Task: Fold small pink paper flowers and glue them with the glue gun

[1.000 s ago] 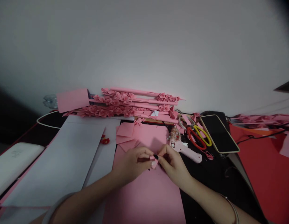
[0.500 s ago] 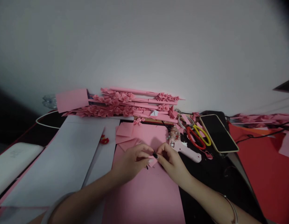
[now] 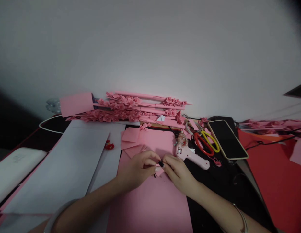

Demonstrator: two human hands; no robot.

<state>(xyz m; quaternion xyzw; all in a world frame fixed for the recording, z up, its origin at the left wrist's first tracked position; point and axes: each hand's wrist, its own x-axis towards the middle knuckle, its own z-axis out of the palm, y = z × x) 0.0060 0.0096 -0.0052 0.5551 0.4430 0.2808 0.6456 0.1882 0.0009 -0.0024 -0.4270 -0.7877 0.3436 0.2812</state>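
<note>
Between both hands is a small folded piece of pink paper (image 3: 159,171), partly covered by the fingers. My left hand (image 3: 138,168) is closed, pinching it from the left with thumb and fingers. My right hand (image 3: 180,171) closes on its upper right edge, the dark-nailed thumb meeting the left fingertips. Beneath them lies a large pink sheet (image 3: 150,204). Small pink paper squares (image 3: 130,135) overlap on it, just beyond my left hand. A pink folded paper flower (image 3: 144,126) sits near the sheet's far edge.
A pink glue gun (image 3: 192,157) lies right of my right hand, near red-handled scissors (image 3: 203,144), yellow-handled scissors (image 3: 210,141) and a phone (image 3: 228,139). White sheets (image 3: 60,165) cover the left side. Pink paper flower stems (image 3: 131,105) line the wall; red paper (image 3: 274,174) lies right.
My right fingers have curled in and lowered closer to my left fingertips on the pink paper. The paper is slightly more covered. The view has shifted a little.
</note>
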